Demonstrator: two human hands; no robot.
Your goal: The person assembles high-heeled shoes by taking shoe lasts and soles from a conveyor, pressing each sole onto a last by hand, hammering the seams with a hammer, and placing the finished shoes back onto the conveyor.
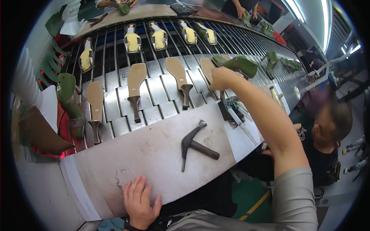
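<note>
My left hand (142, 200) lies palm down with fingers spread on the near edge of the stained work board (154, 150). My right hand (224, 79) reaches far over the conveyor, its fingers closed around a tan heeled shoe sole (206, 68) near the heel. Left of it, more heeled soles (178, 73) lie in a row on the metal slats, heels toward me. Just beyond the hand is a green shoe on a last (244, 66). A shoemaker's hammer (192, 144) with a dark head rests on the board, touched by neither hand.
Several upturned shoes with yellow bottoms (133, 41) sit on the conveyor's far side. A green shoe (67, 90) stands at the left. Small hand tools (236, 113) lie at the board's right end. A co-worker (323, 131) sits at the right; other people's hands work across the line.
</note>
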